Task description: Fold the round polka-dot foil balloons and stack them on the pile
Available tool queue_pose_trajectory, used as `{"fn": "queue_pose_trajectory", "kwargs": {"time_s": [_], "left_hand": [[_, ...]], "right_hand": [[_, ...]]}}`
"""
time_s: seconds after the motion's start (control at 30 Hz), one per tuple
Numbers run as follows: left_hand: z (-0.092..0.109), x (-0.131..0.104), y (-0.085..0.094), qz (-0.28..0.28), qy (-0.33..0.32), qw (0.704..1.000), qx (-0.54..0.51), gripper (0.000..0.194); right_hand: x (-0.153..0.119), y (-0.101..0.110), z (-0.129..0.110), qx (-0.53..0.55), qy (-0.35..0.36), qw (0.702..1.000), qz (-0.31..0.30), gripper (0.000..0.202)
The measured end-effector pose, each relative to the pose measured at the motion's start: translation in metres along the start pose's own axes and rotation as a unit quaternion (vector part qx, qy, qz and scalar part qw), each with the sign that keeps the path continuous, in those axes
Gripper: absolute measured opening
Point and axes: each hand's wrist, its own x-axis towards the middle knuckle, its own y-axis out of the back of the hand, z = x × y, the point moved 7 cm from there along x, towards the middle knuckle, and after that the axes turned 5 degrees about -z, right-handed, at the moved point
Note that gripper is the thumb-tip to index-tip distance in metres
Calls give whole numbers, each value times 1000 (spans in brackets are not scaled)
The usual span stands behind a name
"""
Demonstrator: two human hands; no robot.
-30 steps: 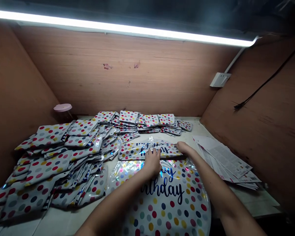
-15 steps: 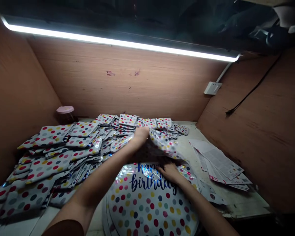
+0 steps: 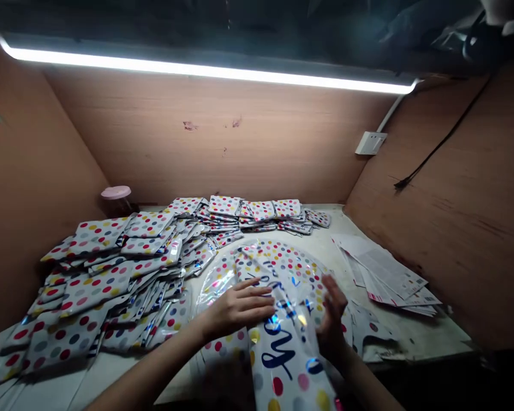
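Note:
A flat foil balloon (image 3: 278,357) with coloured dots and dark blue lettering lies lengthwise in front of me, folded into a narrow strip. Beneath it, a round dotted foil balloon (image 3: 310,260) shows its curved far edge. My left hand (image 3: 244,308) is over the strip's left side, fingers stretched out flat and side by side. On the opposite side, my right hand (image 3: 332,319) is by the strip's right edge with its fingers raised and apart. Whether the right thumb touches the foil, I cannot tell.
Many folded dotted packets (image 3: 98,285) are heaped at the left, with more packets (image 3: 257,211) along the back wall. Printed sheets (image 3: 385,274) lie at the right. A pink-lidded jar (image 3: 116,194) stands at the back left. Wooden panels (image 3: 240,154) enclose the table.
The lifted upper balloon has come down and now lies as a lengthwise strip. My left hand has moved back towards me and opened; my right hand has shifted right.

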Motion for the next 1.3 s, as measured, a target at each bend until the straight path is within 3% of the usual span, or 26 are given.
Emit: {"fn": "queue_pose_trajectory", "kwargs": {"time_s": [0.1, 0.17, 0.23, 0.33, 0.4, 0.5, 0.6, 0.67, 0.73, 0.83, 0.93, 1.0, 1.1, 1.2, 1.27, 1.3], "left_hand": [[3, -22, -60, -82, 55, 995, -34, 33], [8, -37, -80, -100, 93, 990, -27, 38], [20, -51, -88, -85, 106, 990, -27, 34], [38, -65, -86, -13, 133, 989, -60, 26], [35, -70, -83, 35, 216, 971, -101, 23], [14, -76, -87, 53, 426, 888, -164, 25], [-5, -75, -94, 21, 598, 781, -177, 27], [-12, -70, -96, -8, 662, 733, -157, 31], [-16, -65, -98, -36, 692, 709, -131, 38], [-18, -60, -101, -63, 694, 709, -104, 37], [-19, -58, -104, -86, 683, 720, -89, 35], [-20, -58, -104, -105, 679, 722, -83, 34], [-22, -58, -104, -119, 674, 723, -91, 33], [-21, -57, -103, -99, 654, 744, -93, 34], [-19, -55, -104, -87, 643, 756, -92, 38], [-17, -54, -105, -86, 635, 762, -92, 40]], "right_hand": [[-30, 12, -44, 4, 176, 984, 1, 36], [-39, 7, -64, 36, 258, 964, -54, 30], [-41, 0, -70, 78, 260, 959, -79, 28], [-40, -4, -64, 173, 211, 958, -86, 27], [-35, -6, -54, 272, 147, 947, -91, 27], [-20, -16, -30, 371, -49, 922, -97, 30], [-4, -26, -10, 331, -235, 911, -72, 40], [4, -31, -7, 282, -288, 913, -66, 38], [9, -33, -8, 221, -312, 922, -64, 33], [23, -27, -22, 90, -264, 960, -35, 39], [60, -41, -50, 29, -83, 990, -108, 44], [88, -62, -51, 40, -19, 974, -221, 51], [117, -75, -20, 47, -83, 942, -323, 69], [111, -50, 0, 29, -125, 951, -281, 71], [83, -29, -14, 28, -39, 971, -235, 65], [62, -25, -29, 37, 43, 970, -237, 60]]}}
